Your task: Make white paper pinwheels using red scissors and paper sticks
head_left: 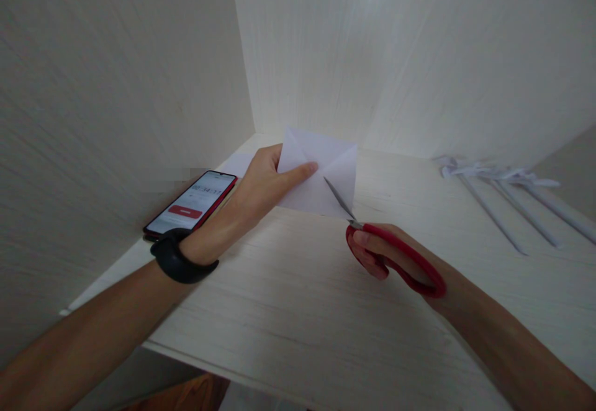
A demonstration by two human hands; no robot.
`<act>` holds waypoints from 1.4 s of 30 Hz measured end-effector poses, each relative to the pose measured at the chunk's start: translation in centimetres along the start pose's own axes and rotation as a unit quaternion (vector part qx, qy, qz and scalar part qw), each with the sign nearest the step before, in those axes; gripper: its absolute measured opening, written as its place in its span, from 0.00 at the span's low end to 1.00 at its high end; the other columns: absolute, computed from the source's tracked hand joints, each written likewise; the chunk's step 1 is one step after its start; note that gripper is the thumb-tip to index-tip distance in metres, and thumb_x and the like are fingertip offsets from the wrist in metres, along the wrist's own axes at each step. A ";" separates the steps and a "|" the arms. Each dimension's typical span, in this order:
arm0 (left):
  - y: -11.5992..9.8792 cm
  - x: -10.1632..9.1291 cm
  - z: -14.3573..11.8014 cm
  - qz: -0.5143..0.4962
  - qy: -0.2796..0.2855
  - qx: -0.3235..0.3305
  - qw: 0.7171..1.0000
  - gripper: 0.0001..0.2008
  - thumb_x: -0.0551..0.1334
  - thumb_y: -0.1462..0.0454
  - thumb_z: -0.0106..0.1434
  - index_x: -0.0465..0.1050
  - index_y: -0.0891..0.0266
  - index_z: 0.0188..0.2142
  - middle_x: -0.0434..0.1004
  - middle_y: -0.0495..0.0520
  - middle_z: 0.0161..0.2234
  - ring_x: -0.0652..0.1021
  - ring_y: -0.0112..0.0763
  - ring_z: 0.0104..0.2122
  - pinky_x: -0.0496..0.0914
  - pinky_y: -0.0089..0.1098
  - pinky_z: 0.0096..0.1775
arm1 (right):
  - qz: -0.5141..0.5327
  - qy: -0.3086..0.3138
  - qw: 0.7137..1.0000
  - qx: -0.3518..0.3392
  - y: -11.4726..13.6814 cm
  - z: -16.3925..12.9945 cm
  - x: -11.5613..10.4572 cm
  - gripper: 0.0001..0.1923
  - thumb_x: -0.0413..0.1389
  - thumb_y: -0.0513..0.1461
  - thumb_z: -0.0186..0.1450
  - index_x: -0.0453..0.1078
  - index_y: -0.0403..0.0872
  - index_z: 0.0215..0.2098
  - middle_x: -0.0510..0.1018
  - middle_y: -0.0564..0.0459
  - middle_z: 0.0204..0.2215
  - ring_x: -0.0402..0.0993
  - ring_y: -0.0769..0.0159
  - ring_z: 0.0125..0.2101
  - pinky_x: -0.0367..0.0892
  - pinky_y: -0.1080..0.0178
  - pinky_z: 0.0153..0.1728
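Left hand point(261, 181) pinching folded paper point(321, 172) up off the desk point(298, 299), thumb right beside the blades. Right hand point(395, 259) wrapped through red scissors point(372, 237), tips already in the paper. Could easily nick that thumb or wander off the crease, floppy sheet and all

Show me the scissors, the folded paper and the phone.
scissors point(395, 256), head view, on the red handle.
folded paper point(326, 169), head view, on its creased middle.
phone point(193, 203), head view, on its lit screen.
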State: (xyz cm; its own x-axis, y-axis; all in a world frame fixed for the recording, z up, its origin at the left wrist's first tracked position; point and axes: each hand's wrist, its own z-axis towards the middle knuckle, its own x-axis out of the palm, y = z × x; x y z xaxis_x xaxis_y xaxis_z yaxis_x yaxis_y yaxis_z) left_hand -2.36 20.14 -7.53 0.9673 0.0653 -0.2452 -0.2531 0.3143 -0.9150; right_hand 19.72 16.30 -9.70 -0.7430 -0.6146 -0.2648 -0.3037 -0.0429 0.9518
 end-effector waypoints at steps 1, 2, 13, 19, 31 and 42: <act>0.0 0.0 0.0 0.000 0.000 0.000 1.000 0.17 0.65 0.54 0.55 0.77 0.65 0.37 0.80 0.56 0.34 0.79 0.38 0.32 0.72 0.31 0.29 | -0.001 0.002 1.000 -0.003 0.0 0.0 0.0 0.26 0.46 0.56 0.67 0.55 0.48 0.19 0.59 0.58 0.17 0.54 0.71 0.21 0.51 0.64 0.25; 0.0 0.0 0.0 0.001 0.000 0.001 1.000 0.17 0.65 0.54 0.55 0.77 0.65 0.37 0.80 0.57 0.34 0.79 0.38 0.32 0.72 0.31 0.29 | -0.003 0.002 1.000 -0.005 0.0 0.0 0.0 0.26 0.46 0.55 0.68 0.55 0.48 0.19 0.59 0.58 0.17 0.54 0.71 0.21 0.51 0.64 0.25; -0.1 0.0 0.0 -0.001 0.002 0.003 1.000 0.16 0.65 0.54 0.55 0.77 0.65 0.37 0.80 0.56 0.34 0.79 0.37 0.31 0.72 0.31 0.29 | -0.009 -0.014 1.000 0.006 0.5 0.0 0.2 0.27 0.47 0.56 0.66 0.55 0.48 0.18 0.59 0.58 0.16 0.54 0.71 0.20 0.50 0.64 0.23; -0.2 0.0 -0.1 -0.002 -0.002 -0.001 1.000 0.16 0.65 0.54 0.55 0.77 0.65 0.36 0.80 0.56 0.34 0.79 0.38 0.32 0.72 0.31 0.29 | -0.022 -0.021 0.999 0.023 0.6 0.3 0.3 0.28 0.49 0.58 0.64 0.53 0.48 0.17 0.58 0.58 0.14 0.53 0.72 0.18 0.50 0.65 0.21; -0.3 -0.1 0.0 0.001 -0.001 0.001 1.000 0.17 0.65 0.54 0.55 0.77 0.65 0.36 0.80 0.57 0.34 0.79 0.38 0.32 0.72 0.31 0.29 | -0.036 -0.043 0.997 0.048 1.4 0.2 0.6 0.27 0.51 0.58 0.61 0.54 0.49 0.16 0.57 0.58 0.13 0.53 0.71 0.17 0.48 0.64 0.20; -0.6 0.1 -0.2 0.001 0.018 0.015 1.000 0.15 0.63 0.54 0.57 0.75 0.65 0.33 0.79 0.55 0.32 0.78 0.36 0.32 0.71 0.30 0.30 | -0.014 -0.027 0.999 0.032 1.2 0.1 0.6 0.28 0.48 0.61 0.62 0.53 0.49 0.18 0.59 0.58 0.15 0.54 0.71 0.19 0.50 0.63 0.23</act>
State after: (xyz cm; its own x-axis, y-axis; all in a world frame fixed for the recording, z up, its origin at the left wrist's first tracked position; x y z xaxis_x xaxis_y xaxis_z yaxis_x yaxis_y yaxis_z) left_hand -2.15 19.80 -7.05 0.9654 0.0312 -0.2588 -0.2536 0.3423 -0.9047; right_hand 18.89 15.97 -8.69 -0.7644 -0.5703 -0.3008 -0.3608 -0.0084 0.9326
